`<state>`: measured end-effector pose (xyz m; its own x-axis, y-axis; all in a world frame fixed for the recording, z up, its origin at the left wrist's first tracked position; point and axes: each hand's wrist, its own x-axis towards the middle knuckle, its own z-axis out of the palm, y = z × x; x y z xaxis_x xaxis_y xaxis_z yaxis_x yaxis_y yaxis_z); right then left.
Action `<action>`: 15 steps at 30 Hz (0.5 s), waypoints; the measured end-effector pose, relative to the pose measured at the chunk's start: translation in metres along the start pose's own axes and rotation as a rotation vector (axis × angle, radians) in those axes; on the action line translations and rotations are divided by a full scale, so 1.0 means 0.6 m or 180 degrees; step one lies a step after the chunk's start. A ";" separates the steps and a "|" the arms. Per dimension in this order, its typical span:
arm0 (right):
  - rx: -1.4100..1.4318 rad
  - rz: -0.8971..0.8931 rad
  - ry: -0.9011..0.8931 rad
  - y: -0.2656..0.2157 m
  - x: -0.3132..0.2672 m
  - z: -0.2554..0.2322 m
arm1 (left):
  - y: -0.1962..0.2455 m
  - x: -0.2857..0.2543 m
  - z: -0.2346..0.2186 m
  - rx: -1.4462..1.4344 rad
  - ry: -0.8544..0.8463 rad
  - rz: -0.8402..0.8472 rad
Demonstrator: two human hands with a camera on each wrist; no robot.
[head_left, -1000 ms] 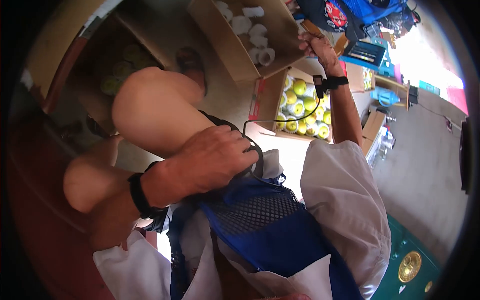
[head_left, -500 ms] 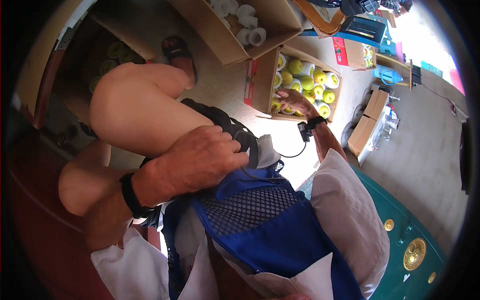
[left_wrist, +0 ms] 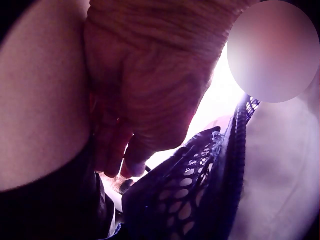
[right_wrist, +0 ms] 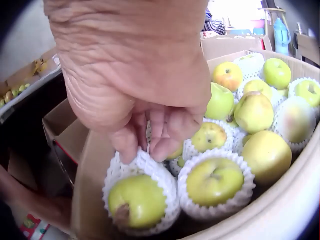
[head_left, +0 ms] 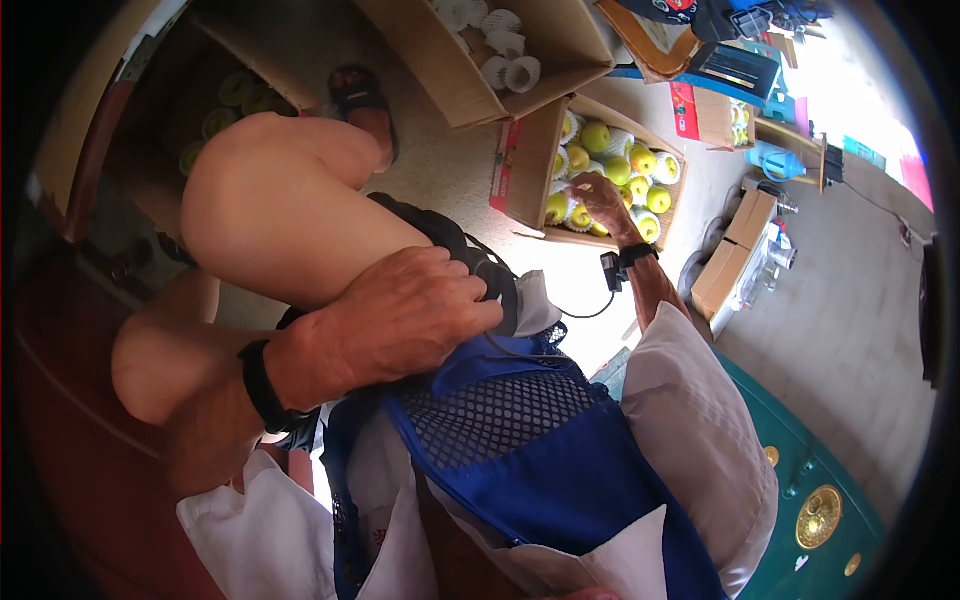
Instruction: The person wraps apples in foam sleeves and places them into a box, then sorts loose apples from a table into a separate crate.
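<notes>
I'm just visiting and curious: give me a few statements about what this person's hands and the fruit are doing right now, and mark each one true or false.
1. The right hand reaches into a box of fruit. True.
2. The fruit are bright red. False: they are yellow-green, one with an orange blush.
3. Many fruit sit in white foam net sleeves. True.
4. The left hand lifts a fruit. False: it rests on the person's lap by the dark shorts, holding no fruit.
5. The second box holds white foam sleeves. True.

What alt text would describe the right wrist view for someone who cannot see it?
A right hand reaches into a cardboard box, fingertips touching the white foam net around a green fruit. More netted green-yellow fruit fill the box.
</notes>
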<state>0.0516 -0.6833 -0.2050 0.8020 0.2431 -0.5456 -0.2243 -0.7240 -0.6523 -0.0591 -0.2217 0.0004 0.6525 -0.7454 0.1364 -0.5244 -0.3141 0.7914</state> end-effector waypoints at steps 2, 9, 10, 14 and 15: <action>-0.0210 0.0206 -0.0025 -0.017 -0.011 -0.003 | 0.000 -0.001 0.001 -0.0008 0.0013 -0.0006; 0.2464 0.0697 0.0431 -0.025 -0.047 -0.010 | 0.001 -0.003 0.005 0.0020 0.0061 0.0003; 0.2739 0.0764 0.0402 -0.024 -0.049 -0.017 | 0.000 -0.002 0.004 0.0047 0.0098 0.0017; 0.3033 0.1080 0.0549 -0.041 -0.073 -0.028 | 0.001 -0.003 0.002 0.0084 0.0036 -0.0009; 0.2681 0.1146 0.0486 -0.031 -0.077 -0.033 | 0.000 -0.004 0.003 0.0099 0.0065 -0.0002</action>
<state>0.0294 -0.6942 -0.1572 0.6567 -0.0361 -0.7533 -0.7541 -0.0172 -0.6566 -0.0615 -0.2212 -0.0008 0.6637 -0.7332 0.1484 -0.5405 -0.3329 0.7727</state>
